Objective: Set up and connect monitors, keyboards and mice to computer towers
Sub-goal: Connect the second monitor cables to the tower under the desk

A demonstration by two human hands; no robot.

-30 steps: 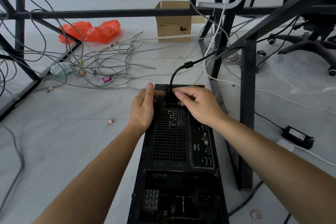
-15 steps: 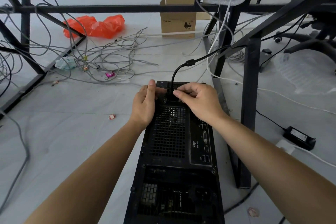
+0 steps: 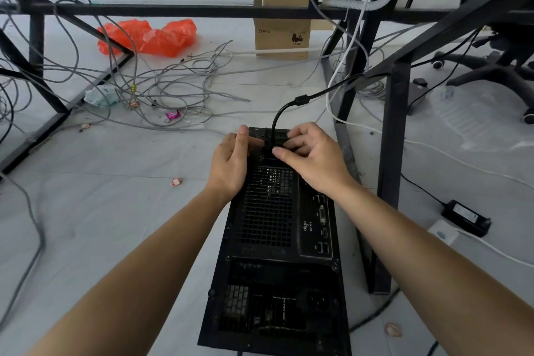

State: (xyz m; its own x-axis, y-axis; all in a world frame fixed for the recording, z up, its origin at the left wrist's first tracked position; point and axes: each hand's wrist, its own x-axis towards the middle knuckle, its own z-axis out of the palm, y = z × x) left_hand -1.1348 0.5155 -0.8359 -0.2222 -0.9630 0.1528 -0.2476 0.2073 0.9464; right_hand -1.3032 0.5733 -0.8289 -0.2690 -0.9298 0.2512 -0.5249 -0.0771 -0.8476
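- Two bare hands meet at the far end of the computer tower (image 3: 277, 240), which lies on the floor at 6 o'clock with its port panel facing up.
- Left hand (image 3: 231, 165) holds the tower's left edge, thumb stretched across toward the plug.
- Right hand (image 3: 315, 159) pinches the plug of the black cable (image 3: 278, 121) between thumb and curled fingers; the cable arcs off toward 1 o'clock.
- Grey cables (image 3: 173, 89) sprawl at 11 o'clock, an orange bag (image 3: 150, 37) beyond them, a cardboard box (image 3: 281, 32) at 12.
- Power adapter (image 3: 465, 218) lies at 3 o'clock, past a black table leg (image 3: 393, 153).
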